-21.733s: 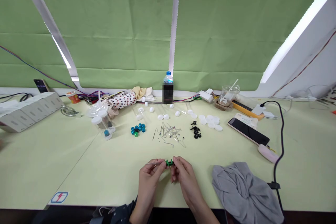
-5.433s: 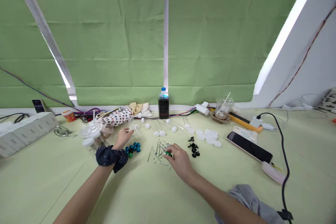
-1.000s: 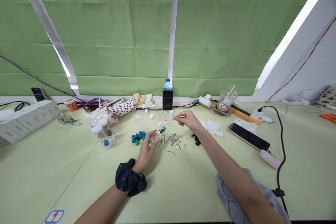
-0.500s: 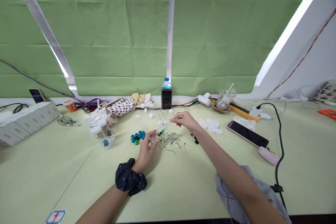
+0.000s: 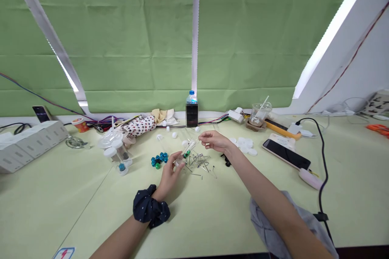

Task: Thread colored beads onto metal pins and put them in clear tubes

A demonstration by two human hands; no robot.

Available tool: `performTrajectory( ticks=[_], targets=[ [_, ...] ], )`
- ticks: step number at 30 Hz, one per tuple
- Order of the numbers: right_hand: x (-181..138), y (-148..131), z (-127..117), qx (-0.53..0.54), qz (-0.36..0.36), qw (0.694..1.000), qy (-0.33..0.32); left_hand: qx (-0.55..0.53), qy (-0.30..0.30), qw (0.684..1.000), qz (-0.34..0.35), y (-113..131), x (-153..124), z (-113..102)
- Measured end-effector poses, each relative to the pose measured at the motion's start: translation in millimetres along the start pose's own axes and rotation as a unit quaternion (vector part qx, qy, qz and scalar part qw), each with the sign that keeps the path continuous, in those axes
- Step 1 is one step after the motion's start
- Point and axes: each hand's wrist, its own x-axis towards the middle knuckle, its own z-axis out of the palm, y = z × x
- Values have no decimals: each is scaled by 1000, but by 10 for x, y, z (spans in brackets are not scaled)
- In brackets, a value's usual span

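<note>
My left hand [image 5: 170, 172] is wrapped round a clear plastic tube [image 5: 191, 146], which tilts up to the right with small green pieces [image 5: 186, 154] inside. Thumb and fingertips of my right hand [image 5: 214, 141] are pinched together just beside the tube's upper end; whatever is between them is too small to make out. Under and beside the tube lies a loose pile of metal pins or screws [image 5: 200, 162]. Left of my left hand sits a cluster of shiny blue balls [image 5: 159, 158] with one green ball [image 5: 157, 166].
Round white caps [image 5: 244, 145] and small black pieces [image 5: 226, 161] lie on the right, beyond them a phone [image 5: 285, 153] and black cable [image 5: 324, 162]. Lidded clear jars [image 5: 117, 151] and white boxes [image 5: 33, 143] stand left. A bottle [image 5: 191, 109] stands at the back.
My right hand has shifted slightly to the right, its fingertips a little farther from the tube. My left hand keeps its hold, and the green pieces sit slightly lower.
</note>
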Motion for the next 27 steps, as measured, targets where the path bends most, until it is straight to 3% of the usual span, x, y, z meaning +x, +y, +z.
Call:
performTrajectory(
  ticks=[6, 9, 12, 16, 21, 27],
  targets=[
    [31, 91, 46, 13, 20, 1000, -12, -8, -7, 1000, -13, 10, -1, 1],
    [89, 178, 50, -82, -18, 996, 23, -20, 0, 1000, -21, -11, 5, 1],
    [160, 306, 16, -247, -70, 960, 111, -26, 27, 999, -36, -48, 9, 3],
    [235, 527, -24, -383, -62, 903, 186, -32, 51, 997, -51, -63, 8, 5],
    [278, 710, 21, -477, -29, 860, 181, -33, 63, 996, -52, -43, 6, 8],
    [311, 740, 83, -533, -10, 832, 155, -25, 57, 996, -60, -59, 8, 7]
  ],
)
